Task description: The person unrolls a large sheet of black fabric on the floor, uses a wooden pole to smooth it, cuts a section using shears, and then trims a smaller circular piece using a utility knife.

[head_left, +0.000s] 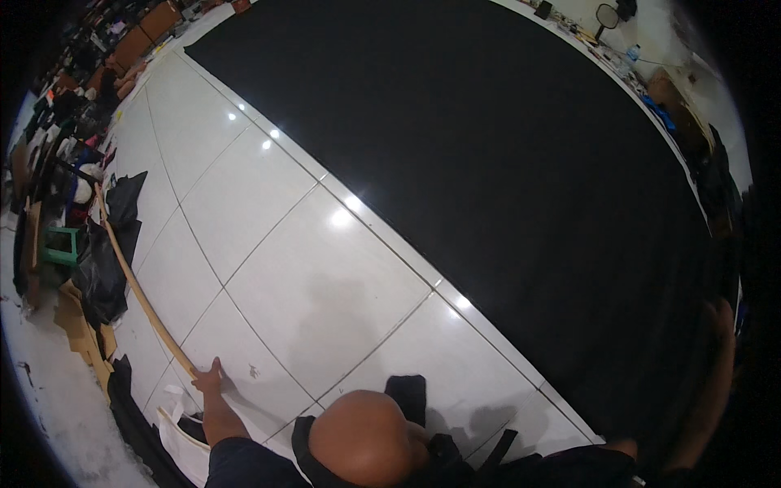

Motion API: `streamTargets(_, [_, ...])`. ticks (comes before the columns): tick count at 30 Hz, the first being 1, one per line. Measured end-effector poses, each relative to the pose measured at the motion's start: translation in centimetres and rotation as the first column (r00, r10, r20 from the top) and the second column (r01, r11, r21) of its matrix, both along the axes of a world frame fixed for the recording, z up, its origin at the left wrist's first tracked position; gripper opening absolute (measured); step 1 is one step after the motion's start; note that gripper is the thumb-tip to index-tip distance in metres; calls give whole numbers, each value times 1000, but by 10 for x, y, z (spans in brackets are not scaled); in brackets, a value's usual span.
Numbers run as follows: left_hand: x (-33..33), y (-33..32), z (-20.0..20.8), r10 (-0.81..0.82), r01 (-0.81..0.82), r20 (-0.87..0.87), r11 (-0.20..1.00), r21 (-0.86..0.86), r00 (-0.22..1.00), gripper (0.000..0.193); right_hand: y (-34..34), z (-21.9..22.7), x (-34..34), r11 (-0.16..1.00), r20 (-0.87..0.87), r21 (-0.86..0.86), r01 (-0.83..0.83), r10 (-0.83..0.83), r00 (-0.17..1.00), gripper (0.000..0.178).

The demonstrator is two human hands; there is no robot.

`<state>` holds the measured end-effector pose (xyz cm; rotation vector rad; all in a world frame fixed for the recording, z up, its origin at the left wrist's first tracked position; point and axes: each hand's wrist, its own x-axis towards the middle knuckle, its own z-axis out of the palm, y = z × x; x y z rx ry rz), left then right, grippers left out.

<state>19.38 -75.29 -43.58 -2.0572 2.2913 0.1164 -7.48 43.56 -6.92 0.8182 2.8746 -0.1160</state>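
Note:
A large black sheet of cloth (488, 163) lies spread over the white tiled floor (268, 220), its straight near edge running slantwise from upper left to lower right. At the lower left, my left hand (209, 376) is closed around the near end of a long wooden stick (142, 297), thumb sticking out. The stick's far end reaches toward a heap of things on the left. My right hand (721, 319) is stretched out at the far right, by the cloth's right border. It is dim there, and its fingers cannot be made out. My bare knee (358, 435) shows at the bottom.
Black scraps (102, 272), brown cardboard (77, 321) and a green stool (61, 246) stand or lie along the left. A white bag (181, 443) is beside my left forearm. Along the right wall are a bottle (632, 54), a round mirror-like object (607, 15) and a brown board (679, 102).

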Motion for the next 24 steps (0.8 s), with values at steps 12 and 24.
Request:
streamTargets(12, [-81,38,-16,309,340,-690,695,634,654,45,-5,-59,-67,861,83,376,-343,338,938,40])
streamTargets(24, [-145,475,56,332,764,-721,3,645,608,54,-672,-205,-16,18,-221,-680,-733,948,228,71])
